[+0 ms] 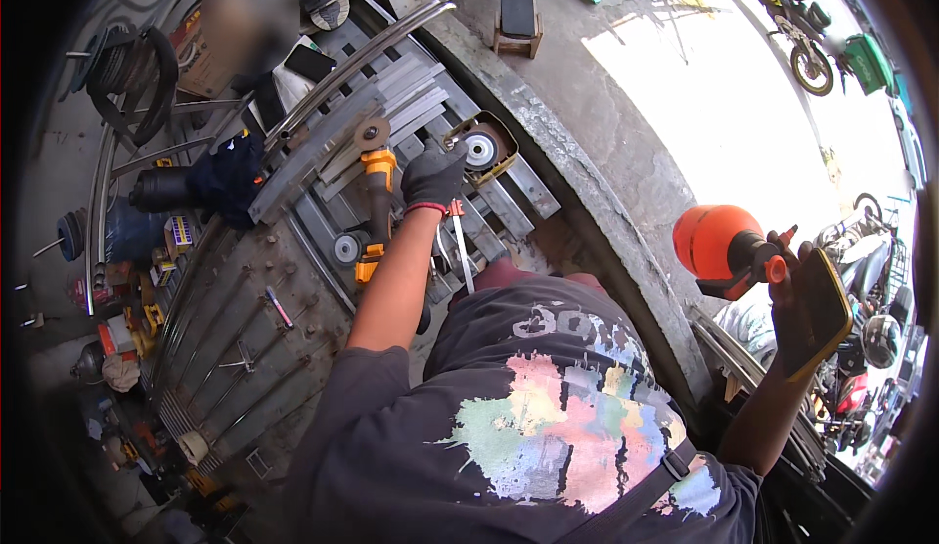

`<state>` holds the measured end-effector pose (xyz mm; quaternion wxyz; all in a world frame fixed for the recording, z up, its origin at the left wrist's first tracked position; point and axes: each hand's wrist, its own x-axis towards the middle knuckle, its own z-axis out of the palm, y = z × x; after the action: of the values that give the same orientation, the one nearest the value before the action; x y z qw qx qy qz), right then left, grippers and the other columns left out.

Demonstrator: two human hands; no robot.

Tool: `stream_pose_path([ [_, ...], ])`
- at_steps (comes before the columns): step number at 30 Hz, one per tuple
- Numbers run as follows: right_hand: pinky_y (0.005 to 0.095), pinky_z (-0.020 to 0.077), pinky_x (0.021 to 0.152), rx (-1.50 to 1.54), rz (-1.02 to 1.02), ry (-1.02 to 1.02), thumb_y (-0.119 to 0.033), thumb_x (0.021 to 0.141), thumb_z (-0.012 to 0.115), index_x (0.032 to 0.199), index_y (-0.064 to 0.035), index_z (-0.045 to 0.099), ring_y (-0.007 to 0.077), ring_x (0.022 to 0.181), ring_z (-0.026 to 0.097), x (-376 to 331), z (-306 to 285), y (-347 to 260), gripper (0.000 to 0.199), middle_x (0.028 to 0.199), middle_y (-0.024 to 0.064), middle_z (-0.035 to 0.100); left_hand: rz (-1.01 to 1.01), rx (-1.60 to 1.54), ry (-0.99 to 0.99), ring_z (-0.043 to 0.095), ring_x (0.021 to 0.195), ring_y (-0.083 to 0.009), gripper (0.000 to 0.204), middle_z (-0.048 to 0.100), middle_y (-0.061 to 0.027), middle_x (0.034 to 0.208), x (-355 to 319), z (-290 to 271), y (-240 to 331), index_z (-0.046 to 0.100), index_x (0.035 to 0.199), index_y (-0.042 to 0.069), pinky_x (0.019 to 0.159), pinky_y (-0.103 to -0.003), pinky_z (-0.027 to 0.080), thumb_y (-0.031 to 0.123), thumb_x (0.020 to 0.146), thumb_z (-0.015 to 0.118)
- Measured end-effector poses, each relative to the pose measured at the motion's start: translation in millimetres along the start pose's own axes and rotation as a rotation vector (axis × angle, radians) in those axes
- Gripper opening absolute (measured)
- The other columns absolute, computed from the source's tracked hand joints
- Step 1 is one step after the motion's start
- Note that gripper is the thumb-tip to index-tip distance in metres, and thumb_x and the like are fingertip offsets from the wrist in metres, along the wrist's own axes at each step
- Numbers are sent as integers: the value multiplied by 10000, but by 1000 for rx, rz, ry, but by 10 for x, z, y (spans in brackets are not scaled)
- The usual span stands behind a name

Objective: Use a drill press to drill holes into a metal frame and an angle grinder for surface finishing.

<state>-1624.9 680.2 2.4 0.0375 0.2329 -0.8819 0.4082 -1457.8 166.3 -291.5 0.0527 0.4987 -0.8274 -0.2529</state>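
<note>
My left hand (433, 180), in a dark grey glove with a red cuff, is at the near-left edge of an open square tin (508, 164), its fingers curled over the rim. Inside the tin lies a round grinding disc (479, 152). Left of this hand are a yellow-and-black angle grinder (379, 177) with a worn brown disc and a second grinder (348, 249) with a grey disc. Raised at the far right, my right hand (783, 297) grips an orange spray bottle (719, 241) with a black head. A flat dark piece with a yellow edge (825, 317) covers part of that hand.
Flat metal bars (406, 99) and a curved steel tube (367, 55) lie beyond the grinders. A phone (309, 63) is farther back. A marker (280, 307) lies on the metal worktable (230, 299). A concrete ledge (597, 172) runs along the right; motorcycles (807, 55) stand outside.
</note>
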Motion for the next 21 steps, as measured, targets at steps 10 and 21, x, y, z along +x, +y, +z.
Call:
stream_pose_path([
  [10, 263, 577, 758, 727, -61, -408, -178, 1055, 765, 1421, 39, 624, 369, 1291, 689, 424, 823, -860, 449, 1320, 176, 694, 55, -8, 62, 772, 1031, -462, 468, 791, -261, 1062, 792, 45, -19, 831, 1054, 54, 888, -526, 619, 486, 958, 678],
  [21, 220, 443, 577, 1451, 517, -1183, -279, 1105, 624, 1476, -102, 590, 74, 648, 594, 1208, 3353, -892, 412, 1300, 204, 717, 3, -73, 460, 773, 1014, -455, 614, 783, -281, 1104, 667, -403, -193, 583, 1528, 54, 858, -558, 603, 339, 984, 612],
])
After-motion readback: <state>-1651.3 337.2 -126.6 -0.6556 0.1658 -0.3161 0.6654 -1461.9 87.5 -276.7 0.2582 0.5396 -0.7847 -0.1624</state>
